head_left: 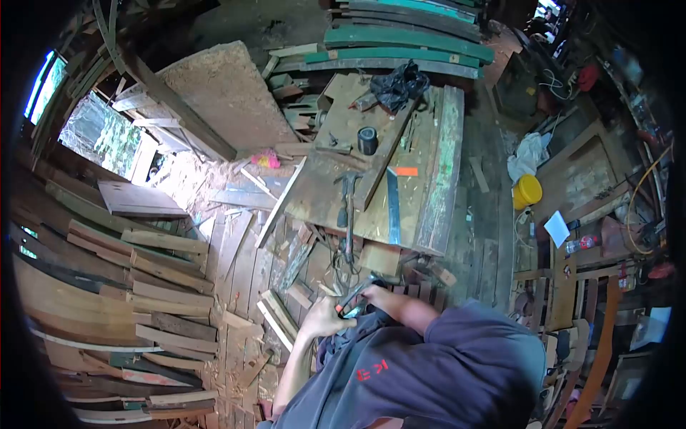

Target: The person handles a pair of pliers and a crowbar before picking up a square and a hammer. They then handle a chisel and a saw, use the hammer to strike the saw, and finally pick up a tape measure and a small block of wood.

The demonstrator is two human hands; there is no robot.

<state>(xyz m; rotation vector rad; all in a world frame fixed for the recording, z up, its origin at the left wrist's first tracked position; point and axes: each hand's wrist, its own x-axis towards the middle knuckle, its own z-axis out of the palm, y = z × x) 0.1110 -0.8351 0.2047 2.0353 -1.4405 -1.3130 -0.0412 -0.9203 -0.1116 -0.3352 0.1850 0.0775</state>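
Both hands at work low in front of the shirt point(443, 365), just off the near end of the bench point(321, 189). Between them a dark tool point(354, 292), slanting, with a small orange patch towards its lower end; too small to tell what kind.

Left hand point(325, 318): fingers curled, seemingly grasping the lower end. Right hand point(375, 293): at the upper end, partly hidden; cannot tell whether it clenches or only steadies.

Handling, my judgement: let the left carry the weight and the right do the fine adjusting. Fingertips well off any edge or moving part. Cloth lies close beneath, so lift the tool a little away from the shirt; a fold could catch. Elbows near the body for steadiness. Better light would help, perhaps by turning towards the bright gap on the left.

Bench: hammer point(349, 200), square point(394, 207) and can point(367, 141), all out of the hands. Offcuts point(279, 316) litter the floor beside the left forearm; a dropped tool could be awkward to retrieve there, so settle the grip first.
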